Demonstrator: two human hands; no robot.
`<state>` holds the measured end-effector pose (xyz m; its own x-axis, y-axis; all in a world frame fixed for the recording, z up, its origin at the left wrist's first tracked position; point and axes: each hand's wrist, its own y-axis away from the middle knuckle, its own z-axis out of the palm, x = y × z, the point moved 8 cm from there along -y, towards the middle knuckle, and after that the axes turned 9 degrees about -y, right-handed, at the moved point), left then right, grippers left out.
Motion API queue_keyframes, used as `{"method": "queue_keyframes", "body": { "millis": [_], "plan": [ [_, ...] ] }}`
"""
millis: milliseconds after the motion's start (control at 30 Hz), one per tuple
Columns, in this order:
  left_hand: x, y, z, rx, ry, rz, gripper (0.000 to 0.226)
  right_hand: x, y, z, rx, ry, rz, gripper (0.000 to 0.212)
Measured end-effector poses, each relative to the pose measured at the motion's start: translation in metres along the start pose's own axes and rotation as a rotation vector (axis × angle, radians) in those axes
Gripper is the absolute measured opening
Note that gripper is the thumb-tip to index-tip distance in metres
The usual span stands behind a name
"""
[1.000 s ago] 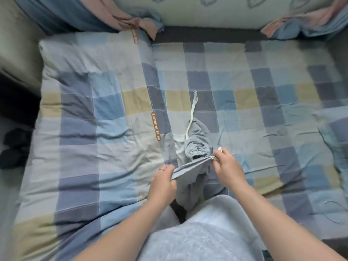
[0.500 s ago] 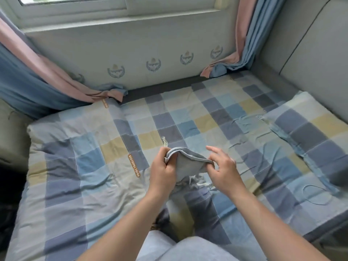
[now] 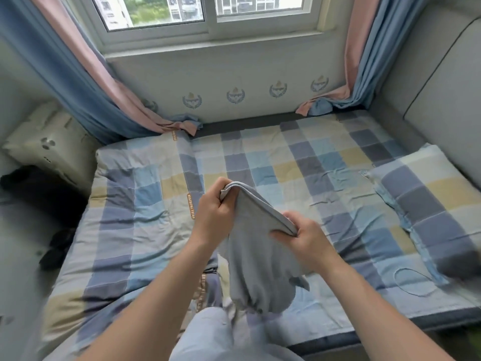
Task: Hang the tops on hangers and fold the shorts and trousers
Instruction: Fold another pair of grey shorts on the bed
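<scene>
A pair of grey trousers (image 3: 256, 261) hangs doubled over in front of me, above the checked bed cover (image 3: 145, 230). My left hand (image 3: 213, 217) pinches the upper fold edge at its far left end. My right hand (image 3: 304, 238) grips the same edge lower and to the right. The cloth drops down from the held edge, and its gathered elastic cuffs dangle near my lap at the bottom.
A checked pillow (image 3: 426, 201) lies on the right of the bed by a grey padded wall. Pink and blue curtains (image 3: 86, 82) frame the window (image 3: 208, 11) behind. A dark garment (image 3: 33, 188) and a cream cushion (image 3: 44, 147) sit off the bed's left side.
Both hands have lifted the grey trousers off the bed and up in front of me, so the cloth now hangs free. My view has tilted up to show the window.
</scene>
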<state>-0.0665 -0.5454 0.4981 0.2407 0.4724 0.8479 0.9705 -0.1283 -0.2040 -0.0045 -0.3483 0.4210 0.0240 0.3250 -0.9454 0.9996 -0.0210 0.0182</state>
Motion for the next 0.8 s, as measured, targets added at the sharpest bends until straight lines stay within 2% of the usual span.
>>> {"method": "queue_keyframes", "body": {
  "millis": [100, 200, 333, 433, 533, 600, 733, 800],
  "plan": [
    [0.025, 0.007, -0.015, 0.043, 0.055, -0.006, 0.021, 0.017, 0.009, -0.010, -0.023, 0.154, 0.107, 0.025],
    [0.028, 0.006, -0.029, 0.092, 0.145, -0.068, 0.024, 0.040, 0.023, -0.008, -0.044, 0.015, 0.249, 0.029],
    [-0.002, 0.014, -0.037, 0.176, 0.225, -0.374, 0.029, 0.044, 0.040, -0.001, 0.023, -0.439, 0.339, 0.014],
    [-0.027, 0.030, -0.033, 0.157, 0.381, -0.591, 0.024, 0.020, 0.039, 0.010, 0.017, -0.437, 0.322, 0.012],
    [-0.030, 0.045, -0.023, 0.016, 0.460, -0.642, 0.022, -0.016, 0.035, 0.026, 0.010, -0.472, 0.260, 0.018],
    [-0.029, 0.059, -0.014, -0.150, 0.444, -0.640, 0.020, -0.047, 0.032, 0.039, -0.011, -0.496, 0.195, 0.012],
    [-0.016, 0.088, -0.006, -0.604, 0.492, -0.411, 0.019, -0.107, 0.028, 0.065, -0.044, -0.484, 0.035, 0.014],
    [-0.017, 0.095, -0.011, -0.697, 0.448, -0.306, 0.031, -0.127, 0.027, 0.076, -0.044, -0.461, 0.001, 0.014]
  ]
}}
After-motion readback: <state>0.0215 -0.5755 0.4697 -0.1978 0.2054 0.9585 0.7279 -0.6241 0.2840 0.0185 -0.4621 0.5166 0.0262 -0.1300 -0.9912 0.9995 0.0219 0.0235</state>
